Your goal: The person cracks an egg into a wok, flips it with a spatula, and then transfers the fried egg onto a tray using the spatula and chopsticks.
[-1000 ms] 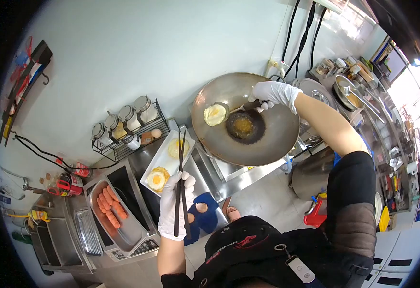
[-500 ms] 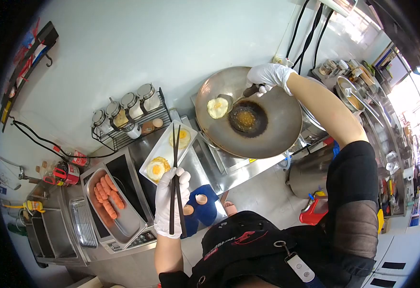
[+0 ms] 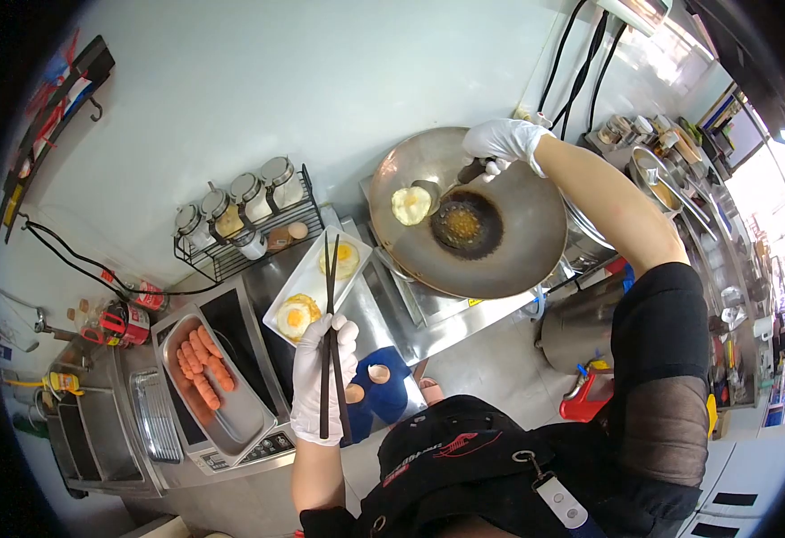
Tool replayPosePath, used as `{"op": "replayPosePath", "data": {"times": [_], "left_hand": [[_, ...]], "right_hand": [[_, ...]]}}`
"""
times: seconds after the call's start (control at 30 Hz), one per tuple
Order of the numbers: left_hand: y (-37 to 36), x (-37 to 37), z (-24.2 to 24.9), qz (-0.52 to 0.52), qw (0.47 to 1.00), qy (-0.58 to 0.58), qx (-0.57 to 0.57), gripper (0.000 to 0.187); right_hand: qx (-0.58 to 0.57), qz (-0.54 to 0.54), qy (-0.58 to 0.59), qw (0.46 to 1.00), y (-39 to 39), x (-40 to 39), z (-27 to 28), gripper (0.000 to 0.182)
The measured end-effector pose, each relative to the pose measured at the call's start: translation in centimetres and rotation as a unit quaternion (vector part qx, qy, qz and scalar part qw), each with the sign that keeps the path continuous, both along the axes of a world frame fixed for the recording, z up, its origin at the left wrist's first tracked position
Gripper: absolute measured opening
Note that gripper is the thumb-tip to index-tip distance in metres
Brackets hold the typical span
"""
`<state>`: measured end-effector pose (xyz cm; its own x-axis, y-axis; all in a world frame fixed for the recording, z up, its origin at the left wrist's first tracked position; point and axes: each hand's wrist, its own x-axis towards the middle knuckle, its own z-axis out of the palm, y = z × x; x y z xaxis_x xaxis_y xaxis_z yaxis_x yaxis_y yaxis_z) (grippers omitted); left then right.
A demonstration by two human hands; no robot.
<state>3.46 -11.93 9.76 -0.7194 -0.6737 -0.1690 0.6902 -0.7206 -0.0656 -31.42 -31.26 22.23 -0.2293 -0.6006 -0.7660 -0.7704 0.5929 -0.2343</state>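
My gloved right hand [image 3: 500, 148] is closed round the dark handle of a spatula [image 3: 435, 193] above the wok [image 3: 527, 242]. A fried egg [image 3: 410, 205] lies at the spatula's metal end, over the wok's left side. Oil and brown residue [image 3: 467, 224] sit at the wok's bottom. In my gloved left hand [image 3: 319, 372] is a pair of long dark chopsticks [image 3: 331, 296], their tips pointing up across a white tray [image 3: 298, 281]. Two fried eggs [image 3: 297, 316] lie in that tray, the farther one partly hidden by the chopsticks.
Left of the tray, a metal pan [image 3: 242, 421] of sausages [image 3: 206, 363] stands on a cooktop [image 3: 263, 345]. A black wire rack [image 3: 298, 215] with seasoning jars [image 3: 249, 195] is against the wall. Eggshells [image 3: 378, 373] lie on a blue cloth [image 3: 397, 399] near the counter's front.
The whole view has shifted slightly, with the wok and tray a little farther right. Both hands keep their grips, and the egg remains at the spatula.
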Motion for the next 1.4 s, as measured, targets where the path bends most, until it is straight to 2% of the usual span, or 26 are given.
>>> {"op": "replayPosePath", "data": {"times": [0.07,0.2,0.27,0.33,0.4,0.43,0.47,0.57,0.7,0.73,0.93,1.0,1.07,1.2,1.23,1.33,1.4], "left_hand": [[0.3,-0.1,0.5,0.015,1.000,-0.014,0.011,0.021],[0.9,0.5,0.4,0.025,1.000,-0.004,0.002,0.021],[1.3,0.9,0.7,0.043,0.998,-0.036,-0.004,0.020],[1.5,1.4,0.8,0.052,0.996,-0.074,-0.005,0.019],[1.6,1.6,0.7,0.052,0.996,-0.071,0.010,0.018],[1.7,1.6,0.6,0.052,0.994,-0.094,0.002,0.018],[1.7,1.6,0.4,0.050,0.992,-0.119,-0.006,0.018],[2.0,1.6,-0.4,0.046,0.993,-0.103,-0.018,0.019],[3.1,2.5,-1.5,0.074,0.983,-0.166,-0.001,0.020],[3.2,3.0,-1.9,0.065,0.985,-0.157,0.014,0.019],[4.0,5.6,-6.6,0.029,0.974,-0.225,0.027,0.018],[4.1,5.6,-6.8,0.030,0.967,-0.252,0.023,0.017],[3.9,5.7,-7.8,0.024,0.972,-0.232,0.039,0.016],[3.4,5.3,-8.7,0.021,0.961,-0.274,0.027,0.015],[3.3,5.1,-8.9,0.022,0.959,-0.283,0.028,0.015],[2.8,5.0,-10.6,0.029,0.965,-0.257,0.032,0.013],[2.3,4.7,-11.1,0.030,0.966,-0.254,0.041,0.014]], "right_hand": [[-0.030,-0.004,-0.020,0.999,1.1,-2.4,-0.6,0.016],[0.040,-0.158,-0.234,0.958,4.3,-11.3,-5.5,0.031],[0.066,-0.230,-0.342,0.909,8.3,-12.9,-7.4,0.035],[0.150,-0.292,-0.489,0.808,9.6,-16.5,-13.6,0.035],[0.018,-0.243,-0.457,0.856,11.4,-15.5,-15.8,0.035],[-0.042,-0.209,-0.478,0.852,11.9,-14.9,-16.5,0.032],[-0.041,-0.211,-0.481,0.850,11.9,-14.2,-16.6,0.032],[-0.153,-0.207,-0.369,0.893,12.2,-11.7,-14.6,0.024],[-0.183,-0.231,-0.327,0.898,13.2,-9.8,-10.7,0.024],[-0.179,-0.193,-0.307,0.915,13.8,-9.2,-9.1,0.030],[-0.164,-0.209,-0.352,0.897,16.2,-4.9,-3.7,0.028],[-0.111,-0.252,-0.397,0.875,16.9,-2.8,-3.0,0.028],[-0.087,-0.266,-0.396,0.875,17.4,0.0,-3.2,0.024],[-0.065,-0.242,-0.442,0.861,18.6,6.6,-4.6,0.023],[-0.080,-0.224,-0.399,0.886,18.6,8.1,-5.7,0.024],[-0.074,-0.140,-0.425,0.891,18.7,10.2,-9.6,0.027],[-0.111,-0.116,-0.398,0.903,18.5,11.8,-12.4,0.029]]}}
